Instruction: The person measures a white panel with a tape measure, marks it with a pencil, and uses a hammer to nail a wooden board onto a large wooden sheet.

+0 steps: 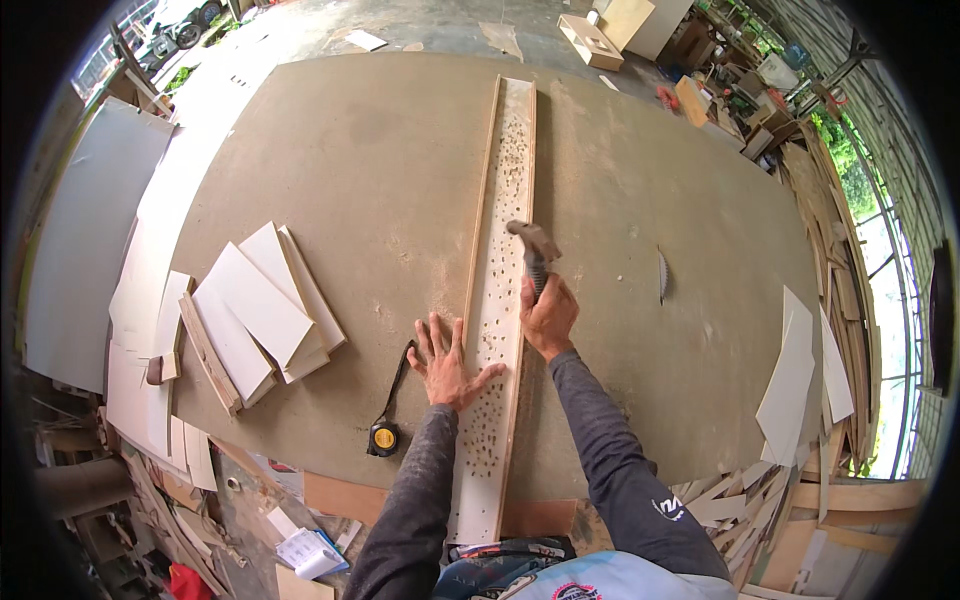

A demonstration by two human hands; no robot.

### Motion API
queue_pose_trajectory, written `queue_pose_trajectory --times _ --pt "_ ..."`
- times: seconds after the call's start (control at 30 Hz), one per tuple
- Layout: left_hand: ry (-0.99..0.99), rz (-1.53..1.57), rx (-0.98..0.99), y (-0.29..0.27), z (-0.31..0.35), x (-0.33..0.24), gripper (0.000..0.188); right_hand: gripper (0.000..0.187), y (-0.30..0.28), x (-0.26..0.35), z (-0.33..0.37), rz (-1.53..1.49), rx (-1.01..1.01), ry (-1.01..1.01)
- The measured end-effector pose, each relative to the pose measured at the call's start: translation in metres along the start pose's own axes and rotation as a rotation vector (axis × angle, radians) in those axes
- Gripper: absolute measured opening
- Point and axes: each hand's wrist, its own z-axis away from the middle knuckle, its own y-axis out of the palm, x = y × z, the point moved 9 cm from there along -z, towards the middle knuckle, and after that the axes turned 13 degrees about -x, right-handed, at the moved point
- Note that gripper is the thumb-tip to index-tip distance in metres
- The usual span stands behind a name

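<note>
A long, narrow white board with thin wooden strips along its edges runs away from me down the middle of the table. Many small holes or dark spots dot its face. My right hand is closed round the grip of a claw hammer, whose head is raised over the board's right edge. Spread flat, my left hand rests across the board's left edge, thumb on the white face. A black and yellow tape measure lies left of my left forearm, its strap reaching toward that hand.
White panel offcuts are stacked on the table's left side. A curved blade-like piece lies to the right. The wide brown tabletop carries sawdust. Wood scraps lean along the right, and papers lie below the near edge.
</note>
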Motion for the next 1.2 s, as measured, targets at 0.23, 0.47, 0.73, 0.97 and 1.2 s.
queue_pose_trajectory --times 0.23,0.47,0.73,0.97,1.2 --pt "-0.016 -0.033 0.075 0.004 0.003 0.002 0.125 0.035 0.012 -0.005 0.0 0.007 0.154 0.027" --pt "-0.001 -0.002 0.033 0.0 -0.004 -0.001 0.125 0.042 0.047 -0.024 0.001 0.096 0.367 0.056" --pt "-0.012 0.0 0.021 -0.002 -0.003 -0.003 0.123 0.047 0.121 -0.081 -0.075 0.135 0.04 0.386" --pt "-0.018 -0.013 0.051 0.002 -0.003 -0.001 0.122 0.047 0.133 -0.058 -0.166 0.057 -0.283 0.297" --pt "-0.006 0.002 0.109 0.009 -0.004 -0.005 0.123 0.048 0.201 -0.116 -0.167 0.311 0.18 0.145"
